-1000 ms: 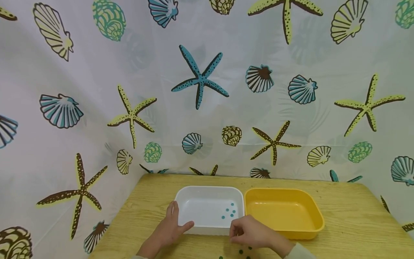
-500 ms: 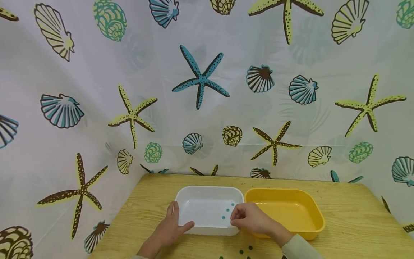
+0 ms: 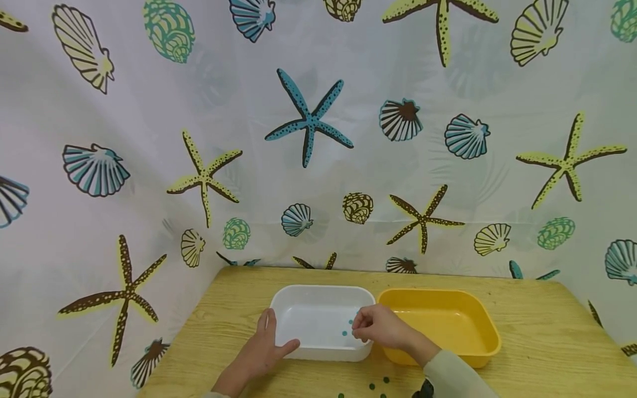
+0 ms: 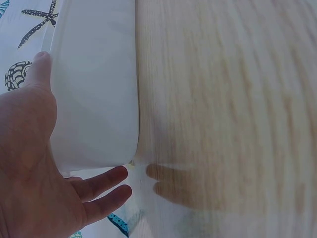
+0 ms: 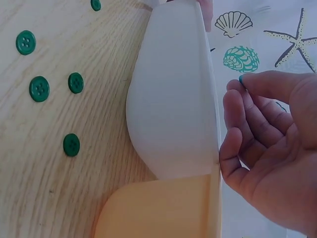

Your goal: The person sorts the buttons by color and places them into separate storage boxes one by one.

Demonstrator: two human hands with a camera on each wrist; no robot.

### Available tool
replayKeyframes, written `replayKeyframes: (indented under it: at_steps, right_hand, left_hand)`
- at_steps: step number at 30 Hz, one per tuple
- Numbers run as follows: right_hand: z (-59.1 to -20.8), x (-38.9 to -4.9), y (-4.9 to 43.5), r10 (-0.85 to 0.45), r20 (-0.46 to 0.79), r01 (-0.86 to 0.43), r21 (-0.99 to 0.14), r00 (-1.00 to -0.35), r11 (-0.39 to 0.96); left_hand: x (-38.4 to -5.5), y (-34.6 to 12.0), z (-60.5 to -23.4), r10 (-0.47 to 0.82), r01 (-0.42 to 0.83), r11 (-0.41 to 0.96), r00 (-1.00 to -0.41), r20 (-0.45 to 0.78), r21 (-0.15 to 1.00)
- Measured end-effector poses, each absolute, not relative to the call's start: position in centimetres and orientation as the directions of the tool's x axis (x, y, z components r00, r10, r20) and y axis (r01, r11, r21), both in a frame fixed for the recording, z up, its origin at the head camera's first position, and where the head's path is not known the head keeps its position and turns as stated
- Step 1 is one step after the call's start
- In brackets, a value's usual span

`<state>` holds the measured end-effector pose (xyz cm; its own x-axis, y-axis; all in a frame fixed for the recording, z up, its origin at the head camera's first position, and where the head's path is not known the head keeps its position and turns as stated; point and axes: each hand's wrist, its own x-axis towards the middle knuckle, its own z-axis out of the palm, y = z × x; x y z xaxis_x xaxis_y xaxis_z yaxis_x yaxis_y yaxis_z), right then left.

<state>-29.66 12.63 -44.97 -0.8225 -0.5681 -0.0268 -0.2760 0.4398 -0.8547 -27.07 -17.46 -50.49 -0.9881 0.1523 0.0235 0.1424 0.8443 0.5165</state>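
Observation:
A white plastic tub (image 3: 318,320) stands on the table, with teal buttons (image 3: 344,333) on its floor toward the right; my right hand hides part of that end. My left hand (image 3: 261,345) touches the tub's front left corner. In the left wrist view its thumb lies along the rim and two straight fingers extend past the end wall. Over the tub's right end, my right hand (image 3: 378,326) pinches a small green button (image 5: 241,78) between thumb and index finger. The other fingers of that hand are curled.
Touching the white tub's right side is a yellow tub (image 3: 448,331). Several loose green buttons (image 5: 39,89) lie on the wooden table (image 3: 537,331) in front of the tubs. A curtain (image 3: 318,182) printed with shells and starfish hangs behind and at the sides.
My right hand has risen from the white tub's front edge and moved over its right end, with the fingertips pinched together. My left hand has stayed at the tub's left corner.

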Motion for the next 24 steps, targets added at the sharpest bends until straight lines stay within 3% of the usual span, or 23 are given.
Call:
replayKeyframes:
  at_steps: [24]
  right_hand:
    - [-45.3, -32.1, 11.9, -0.51, -0.011, -0.263, -0.846, -0.86, 0.463]
  left_hand:
    - [-27.1, -17.5, -50.4, 0.145, 0.12, 0.84, -0.989, -0.007, 0.529]
